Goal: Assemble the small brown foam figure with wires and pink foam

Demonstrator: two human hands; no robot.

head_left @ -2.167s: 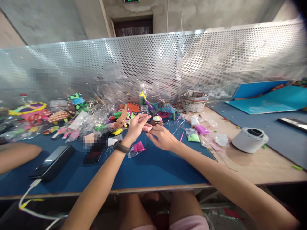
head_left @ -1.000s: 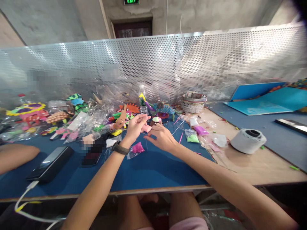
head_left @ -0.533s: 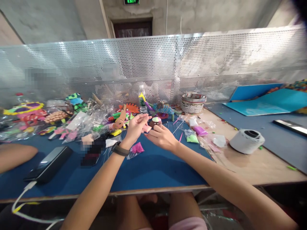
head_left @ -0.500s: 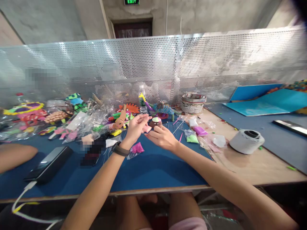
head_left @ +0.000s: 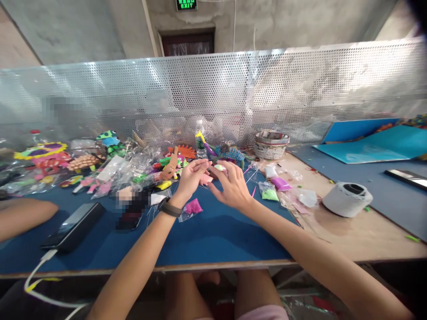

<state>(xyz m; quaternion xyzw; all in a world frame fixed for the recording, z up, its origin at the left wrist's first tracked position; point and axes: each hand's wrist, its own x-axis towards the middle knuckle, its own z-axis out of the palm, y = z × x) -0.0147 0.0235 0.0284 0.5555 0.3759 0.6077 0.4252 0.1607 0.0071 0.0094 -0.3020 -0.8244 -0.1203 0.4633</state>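
A small piece of pink clay [head_left: 206,179] is pinched in my left hand [head_left: 191,178], which wears a dark wristband. Just right of it sits a brown clay figure with a white, green and pink top [head_left: 219,167], partly hidden by fingers. My right hand [head_left: 232,184] arches over that figure, its thumb and fingers apart; whether the fingertips touch it I cannot tell. Below my left hand a bag of magenta clay [head_left: 193,206] lies on the blue mat [head_left: 213,240]. Bags of green clay [head_left: 268,192] and purple clay [head_left: 282,183] lie to the right.
Colourful clay animals [head_left: 50,160] and plastic bags crowd the left back. A water bottle [head_left: 200,142] and a round basket [head_left: 271,144] stand before the perforated metal screen [head_left: 180,89]. At right are a white roll [head_left: 347,200] and blue folder [head_left: 370,144]. Another person's arm [head_left: 26,218] rests left, near a phone [head_left: 71,226].
My right hand has loosened from a pinch at the brown figure; its fingers have spread and now cover more of it. My left hand keeps the pink clay. The view has shifted slightly.
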